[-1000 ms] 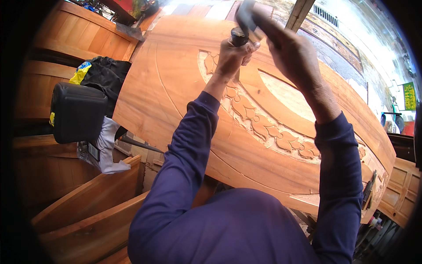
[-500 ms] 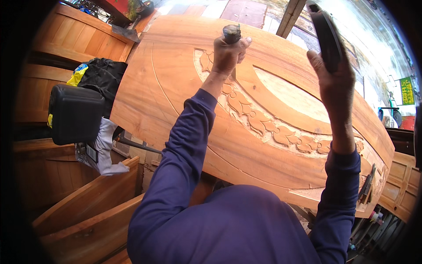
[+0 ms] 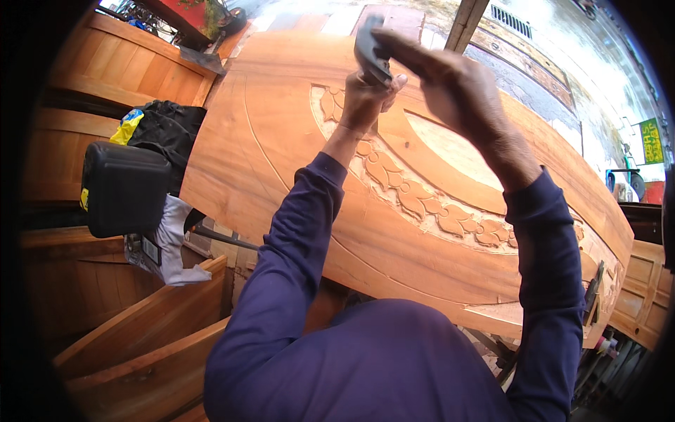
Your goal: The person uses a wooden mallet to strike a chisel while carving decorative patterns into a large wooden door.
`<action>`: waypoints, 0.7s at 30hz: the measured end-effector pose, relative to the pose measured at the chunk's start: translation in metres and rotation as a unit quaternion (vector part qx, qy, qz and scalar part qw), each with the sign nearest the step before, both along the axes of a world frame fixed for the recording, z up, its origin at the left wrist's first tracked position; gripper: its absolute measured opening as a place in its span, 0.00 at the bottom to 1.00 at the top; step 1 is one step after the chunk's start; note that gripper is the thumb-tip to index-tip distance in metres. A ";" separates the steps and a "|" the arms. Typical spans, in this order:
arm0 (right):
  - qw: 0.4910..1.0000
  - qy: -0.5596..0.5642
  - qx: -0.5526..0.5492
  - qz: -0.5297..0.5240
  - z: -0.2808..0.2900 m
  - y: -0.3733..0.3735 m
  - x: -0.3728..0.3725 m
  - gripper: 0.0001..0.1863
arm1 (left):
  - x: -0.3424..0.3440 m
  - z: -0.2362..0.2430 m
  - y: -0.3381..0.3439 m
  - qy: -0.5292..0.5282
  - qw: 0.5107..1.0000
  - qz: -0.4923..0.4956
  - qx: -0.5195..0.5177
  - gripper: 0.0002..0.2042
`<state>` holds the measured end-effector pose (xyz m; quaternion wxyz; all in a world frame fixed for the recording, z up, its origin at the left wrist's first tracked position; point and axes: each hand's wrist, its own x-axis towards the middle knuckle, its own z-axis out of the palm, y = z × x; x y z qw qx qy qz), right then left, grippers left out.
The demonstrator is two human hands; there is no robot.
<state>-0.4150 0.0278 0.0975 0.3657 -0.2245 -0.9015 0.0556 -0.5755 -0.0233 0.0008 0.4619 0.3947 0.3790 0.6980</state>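
Note:
My left hand (image 3: 362,102) is closed round an upright carving chisel; part of its blade shows below my fist, over the carved band. In my right hand (image 3: 460,88) is a dark mallet (image 3: 371,50), blurred by motion, its head at the top of the chisel and covering the handle end. Whether the two touch I cannot tell. Under both hands lies a large wooden door panel (image 3: 295,84). A curved band of carved leaves and flowers (image 3: 415,197) runs across it, around a pale oval field (image 3: 450,141).
At the left stand a black hard case (image 3: 126,188), a dark bag (image 3: 169,130) and a grey cloth (image 3: 174,239). Wooden panels (image 3: 140,316) lean below them. Slim dark tools (image 3: 594,292) rest on the panel's right end. A post (image 3: 466,24) rises beyond the far edge.
My right hand has swung the mallet leftward and down, from raised at the right to the top of the chisel. My left hand has stayed nearly in place.

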 end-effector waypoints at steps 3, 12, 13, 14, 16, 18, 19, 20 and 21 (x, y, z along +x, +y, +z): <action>0.999 0.040 -0.024 -0.016 0.001 -0.006 -0.002 0.33 | -0.001 0.003 0.001 0.019 1.000 0.008 0.000 0.12; 0.971 0.124 -0.201 -0.028 -0.010 -0.030 0.045 0.37 | -0.034 -0.001 0.031 -0.015 0.996 0.067 -0.051 0.16; 0.973 0.141 -0.178 -0.028 -0.008 -0.031 0.051 0.37 | -0.023 0.003 0.024 0.015 0.997 0.059 -0.038 0.15; 0.969 0.145 -0.199 -0.029 -0.003 -0.034 0.056 0.36 | -0.017 0.004 0.018 0.014 0.998 0.056 -0.041 0.14; 0.973 0.150 -0.173 -0.026 0.005 -0.034 0.066 0.38 | -0.008 0.005 0.010 0.000 0.998 0.052 -0.036 0.14; 0.979 0.134 -0.148 -0.040 0.015 -0.035 0.079 0.37 | 0.000 0.009 0.005 -0.003 0.998 0.060 -0.038 0.15; 0.981 0.129 -0.116 -0.091 0.015 -0.033 0.085 0.35 | 0.004 0.010 0.006 0.001 0.997 0.061 -0.041 0.15; 0.979 0.127 -0.114 -0.107 0.021 -0.033 0.093 0.34 | 0.007 0.010 0.006 0.004 0.997 0.062 -0.043 0.15; 0.978 0.128 -0.114 -0.118 0.029 -0.035 0.096 0.34 | 0.005 0.011 0.004 0.012 0.996 0.069 -0.047 0.15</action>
